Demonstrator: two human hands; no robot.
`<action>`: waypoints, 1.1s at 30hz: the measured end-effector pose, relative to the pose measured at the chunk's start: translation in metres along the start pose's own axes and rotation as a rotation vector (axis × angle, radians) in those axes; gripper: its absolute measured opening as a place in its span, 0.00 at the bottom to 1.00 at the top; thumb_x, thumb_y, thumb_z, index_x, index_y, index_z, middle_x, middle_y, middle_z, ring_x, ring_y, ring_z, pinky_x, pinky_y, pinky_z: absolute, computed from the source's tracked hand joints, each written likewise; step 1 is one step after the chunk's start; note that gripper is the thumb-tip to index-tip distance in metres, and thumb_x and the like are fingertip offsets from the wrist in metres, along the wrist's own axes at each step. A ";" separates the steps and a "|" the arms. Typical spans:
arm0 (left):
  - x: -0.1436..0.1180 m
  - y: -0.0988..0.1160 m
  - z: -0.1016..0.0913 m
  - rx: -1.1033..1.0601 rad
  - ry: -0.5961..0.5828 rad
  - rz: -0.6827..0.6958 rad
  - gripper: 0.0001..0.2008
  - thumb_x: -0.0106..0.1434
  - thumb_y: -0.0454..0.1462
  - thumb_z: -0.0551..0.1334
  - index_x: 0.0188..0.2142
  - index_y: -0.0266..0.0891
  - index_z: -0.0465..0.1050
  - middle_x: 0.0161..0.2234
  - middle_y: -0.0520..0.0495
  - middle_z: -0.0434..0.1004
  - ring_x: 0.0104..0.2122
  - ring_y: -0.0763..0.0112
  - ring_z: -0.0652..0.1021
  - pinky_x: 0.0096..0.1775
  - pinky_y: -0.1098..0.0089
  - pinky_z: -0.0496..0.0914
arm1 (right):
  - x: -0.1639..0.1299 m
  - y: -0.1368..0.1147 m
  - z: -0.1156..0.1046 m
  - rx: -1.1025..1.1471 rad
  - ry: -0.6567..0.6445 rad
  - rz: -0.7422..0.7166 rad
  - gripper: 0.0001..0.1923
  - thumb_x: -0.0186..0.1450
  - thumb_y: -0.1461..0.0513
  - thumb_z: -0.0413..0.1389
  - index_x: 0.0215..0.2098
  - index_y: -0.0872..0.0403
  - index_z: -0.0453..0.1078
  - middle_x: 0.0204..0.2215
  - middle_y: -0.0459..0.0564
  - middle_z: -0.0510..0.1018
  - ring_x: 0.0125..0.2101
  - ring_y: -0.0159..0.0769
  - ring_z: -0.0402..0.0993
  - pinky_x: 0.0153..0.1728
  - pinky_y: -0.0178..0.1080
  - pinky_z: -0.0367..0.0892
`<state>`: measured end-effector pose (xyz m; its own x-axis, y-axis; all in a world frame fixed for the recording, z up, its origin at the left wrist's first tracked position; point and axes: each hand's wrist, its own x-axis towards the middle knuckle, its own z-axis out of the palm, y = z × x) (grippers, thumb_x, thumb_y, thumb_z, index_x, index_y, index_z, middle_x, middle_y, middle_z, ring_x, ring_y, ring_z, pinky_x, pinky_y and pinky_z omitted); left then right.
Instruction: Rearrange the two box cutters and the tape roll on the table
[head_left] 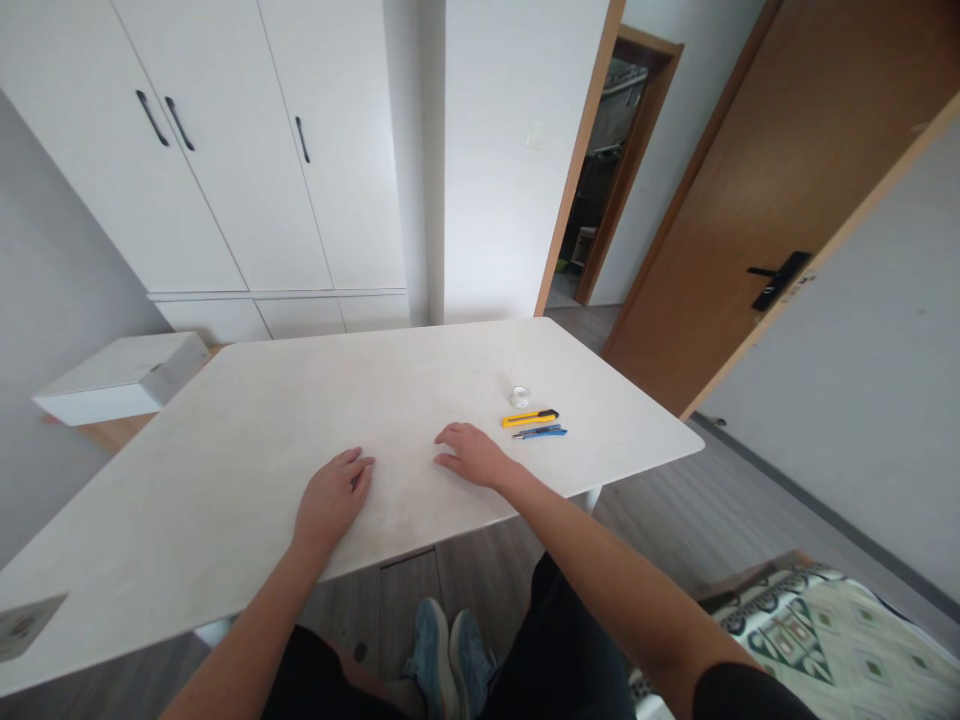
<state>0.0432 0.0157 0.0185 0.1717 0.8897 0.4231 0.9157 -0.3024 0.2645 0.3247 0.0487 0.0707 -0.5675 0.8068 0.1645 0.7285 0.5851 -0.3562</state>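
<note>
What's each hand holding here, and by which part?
Nothing is held. The left hand and right hand lie palm down on the bare table. The yellow knife lies apart, right of the right hand.

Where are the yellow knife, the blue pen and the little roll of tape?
yellow knife (529,418), head view, middle of its yellow body.
blue pen (541,433), head view, middle of its barrel.
roll of tape (520,396), head view, on its ring.
</note>
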 end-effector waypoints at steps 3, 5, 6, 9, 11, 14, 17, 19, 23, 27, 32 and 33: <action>-0.001 -0.001 0.001 0.002 0.000 0.000 0.22 0.68 0.45 0.50 0.44 0.41 0.80 0.52 0.41 0.78 0.51 0.59 0.78 0.56 0.59 0.70 | 0.021 -0.018 0.030 -0.054 0.005 -0.058 0.27 0.66 0.47 0.57 0.56 0.54 0.68 0.57 0.59 0.70 0.57 0.47 0.65 0.57 0.48 0.59; -0.001 -0.002 0.002 0.001 0.001 -0.003 0.22 0.68 0.46 0.49 0.44 0.41 0.80 0.52 0.41 0.78 0.52 0.59 0.77 0.57 0.59 0.69 | 0.023 -0.022 0.042 -0.087 0.042 -0.056 0.29 0.67 0.45 0.54 0.59 0.53 0.66 0.61 0.60 0.67 0.61 0.48 0.60 0.60 0.51 0.53; -0.001 -0.002 0.002 0.000 0.001 -0.003 0.22 0.68 0.46 0.49 0.44 0.41 0.80 0.52 0.41 0.78 0.52 0.59 0.77 0.57 0.59 0.69 | 0.022 -0.023 0.045 -0.094 0.055 -0.051 0.29 0.68 0.46 0.53 0.60 0.53 0.65 0.62 0.60 0.66 0.62 0.47 0.57 0.62 0.52 0.51; -0.001 -0.002 0.002 -0.005 -0.002 -0.002 0.22 0.68 0.46 0.49 0.44 0.41 0.80 0.52 0.41 0.78 0.52 0.59 0.77 0.57 0.59 0.69 | 0.016 -0.022 0.047 -0.084 0.053 -0.039 0.29 0.69 0.46 0.52 0.61 0.53 0.63 0.63 0.59 0.65 0.64 0.46 0.56 0.63 0.51 0.48; -0.001 -0.002 0.002 -0.007 -0.002 -0.008 0.23 0.68 0.46 0.49 0.44 0.40 0.80 0.52 0.40 0.78 0.52 0.59 0.77 0.58 0.59 0.68 | 0.014 -0.021 0.046 -0.073 0.045 -0.037 0.29 0.69 0.46 0.52 0.61 0.53 0.64 0.63 0.59 0.65 0.64 0.46 0.55 0.63 0.51 0.48; -0.001 -0.003 0.002 -0.015 -0.002 -0.013 0.23 0.68 0.46 0.49 0.44 0.38 0.80 0.52 0.39 0.78 0.52 0.58 0.77 0.58 0.59 0.68 | 0.015 -0.020 0.045 -0.068 0.051 -0.041 0.29 0.69 0.46 0.52 0.60 0.53 0.64 0.63 0.59 0.65 0.64 0.46 0.55 0.63 0.51 0.48; -0.001 -0.003 0.003 -0.010 -0.003 -0.007 0.24 0.68 0.47 0.48 0.44 0.38 0.80 0.52 0.40 0.78 0.52 0.58 0.77 0.58 0.59 0.68 | 0.016 -0.020 0.046 -0.077 0.068 -0.047 0.28 0.69 0.46 0.52 0.60 0.54 0.64 0.62 0.59 0.66 0.63 0.45 0.56 0.63 0.50 0.49; -0.001 -0.004 0.004 0.002 -0.005 -0.008 0.23 0.68 0.47 0.49 0.45 0.39 0.80 0.52 0.41 0.77 0.52 0.59 0.77 0.58 0.60 0.68 | 0.016 -0.020 0.047 -0.084 0.074 -0.048 0.28 0.69 0.46 0.52 0.59 0.53 0.65 0.62 0.59 0.66 0.63 0.45 0.57 0.63 0.50 0.49; -0.002 -0.005 0.006 0.013 -0.008 -0.007 0.23 0.68 0.47 0.49 0.45 0.39 0.80 0.53 0.41 0.77 0.52 0.58 0.77 0.58 0.59 0.68 | 0.015 -0.020 0.047 -0.097 0.075 -0.046 0.27 0.68 0.46 0.52 0.59 0.53 0.65 0.62 0.58 0.67 0.62 0.44 0.58 0.63 0.49 0.49; -0.002 -0.005 0.006 0.012 -0.006 -0.007 0.23 0.68 0.47 0.49 0.45 0.39 0.80 0.53 0.41 0.77 0.52 0.58 0.77 0.58 0.59 0.68 | 0.015 -0.020 0.046 -0.109 0.073 -0.048 0.27 0.69 0.46 0.52 0.59 0.53 0.65 0.62 0.58 0.66 0.62 0.45 0.57 0.63 0.49 0.49; -0.002 -0.006 0.006 0.008 -0.005 0.005 0.24 0.69 0.47 0.49 0.45 0.39 0.80 0.52 0.40 0.78 0.52 0.58 0.77 0.57 0.59 0.68 | 0.015 -0.020 0.048 -0.115 0.052 -0.036 0.29 0.69 0.45 0.50 0.60 0.53 0.64 0.63 0.58 0.65 0.64 0.44 0.56 0.63 0.49 0.48; -0.002 -0.006 0.006 0.006 -0.003 0.006 0.24 0.69 0.47 0.49 0.45 0.39 0.80 0.52 0.40 0.78 0.52 0.58 0.77 0.57 0.59 0.68 | 0.015 -0.019 0.048 -0.116 0.050 -0.034 0.29 0.69 0.45 0.50 0.61 0.53 0.63 0.64 0.58 0.64 0.64 0.44 0.56 0.63 0.49 0.47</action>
<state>0.0393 0.0182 0.0108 0.1786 0.8887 0.4222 0.9168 -0.3061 0.2564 0.2835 0.0459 0.0359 -0.5752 0.7875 0.2213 0.7503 0.6157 -0.2408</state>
